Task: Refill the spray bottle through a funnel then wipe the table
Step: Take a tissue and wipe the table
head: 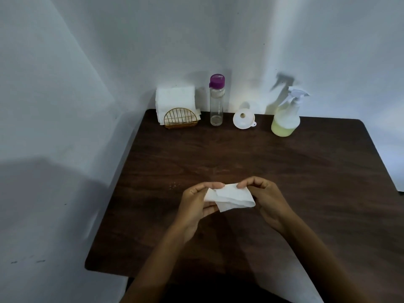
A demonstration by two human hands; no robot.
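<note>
above the table [306, 171], both hands pinching tissue [231, 199]

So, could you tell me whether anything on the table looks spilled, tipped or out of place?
Only the funnel: it lies tipped on its side near the wall, not upright. A few tiny specks or droplets dot the table left of the hands; I cannot tell what they are.

I am sitting in a plain room corner, likely a home: bare white walls [109, 62] meet behind my dark wood table [240, 154], and a gold wire napkin holder [181, 119] stands at its back edge.
</note>
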